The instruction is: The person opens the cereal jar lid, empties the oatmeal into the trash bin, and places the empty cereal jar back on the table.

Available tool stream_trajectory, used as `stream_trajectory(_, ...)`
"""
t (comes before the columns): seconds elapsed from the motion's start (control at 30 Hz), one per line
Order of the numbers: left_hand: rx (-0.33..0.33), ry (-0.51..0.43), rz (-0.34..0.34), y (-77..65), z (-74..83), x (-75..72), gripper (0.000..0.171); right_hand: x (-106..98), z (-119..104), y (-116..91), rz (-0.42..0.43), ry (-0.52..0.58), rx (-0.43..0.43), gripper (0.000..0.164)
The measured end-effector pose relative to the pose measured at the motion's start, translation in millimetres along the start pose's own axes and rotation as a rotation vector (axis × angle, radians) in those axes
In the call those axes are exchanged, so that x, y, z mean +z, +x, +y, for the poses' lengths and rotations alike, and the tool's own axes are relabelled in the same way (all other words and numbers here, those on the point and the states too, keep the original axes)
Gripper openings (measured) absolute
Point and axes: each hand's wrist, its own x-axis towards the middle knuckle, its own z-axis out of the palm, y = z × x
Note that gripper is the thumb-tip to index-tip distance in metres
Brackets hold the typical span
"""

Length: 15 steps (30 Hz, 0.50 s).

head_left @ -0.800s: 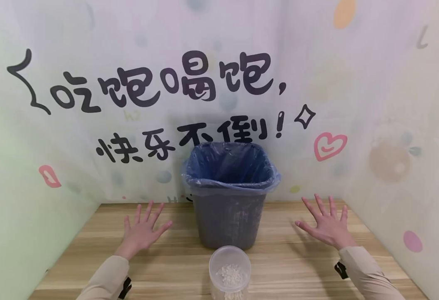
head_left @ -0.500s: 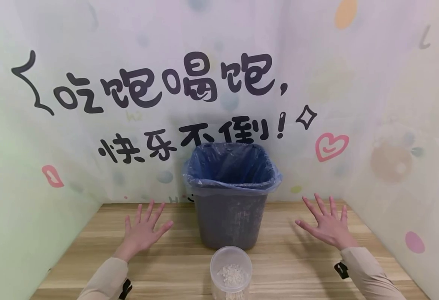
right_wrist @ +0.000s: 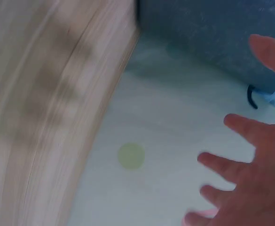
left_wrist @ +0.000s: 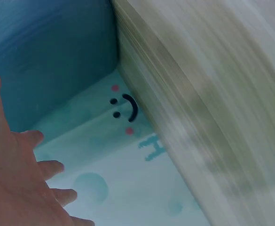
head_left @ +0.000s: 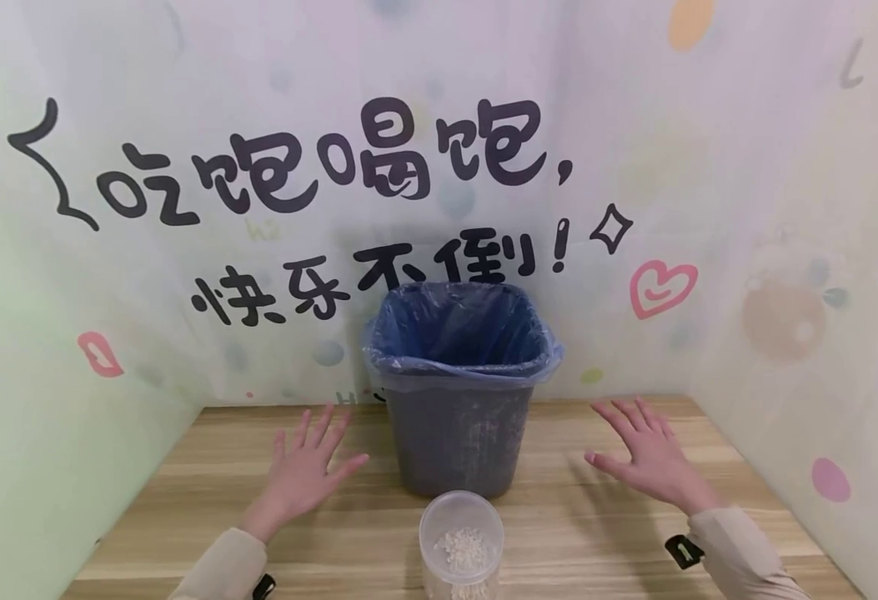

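Note:
My left hand [head_left: 303, 475] hovers left of a grey trash bin [head_left: 459, 437], fingers spread and holding nothing. On the bin's other side my right hand [head_left: 652, 458] is likewise spread, with nothing in it. A blue plastic bag [head_left: 463, 377] lines the bin and folds over its rim. In front of the bin stands a clear plastic tub [head_left: 439, 575] with white crumbly bits [head_left: 463, 550] inside; its base is cut off by the frame. In the left wrist view the bin's side [left_wrist: 66, 70] shows past the thumb. The right wrist view shows the bin [right_wrist: 198, 37] beyond the fingers.
The wood-grain table [head_left: 559, 533] meets a printed cloth wall [head_left: 258, 358] close behind the bin. More cloth walls rise at the left and right edges. Black straps [head_left: 684, 551] sit at the cuffs of both beige sleeves.
Both hands have moved slightly inward toward the bin, and their fingers have tilted. The bin and the tub stay where they were; the view has shifted a little.

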Motion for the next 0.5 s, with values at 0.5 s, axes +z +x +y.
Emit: stream_trajectory(0.5, 0.136, 0.015, -0.019, -18.6, 34.0, 8.7, 0.072, 9.4, -39.8, -9.2, 0.02, 0.11, -0.288, 0.052)
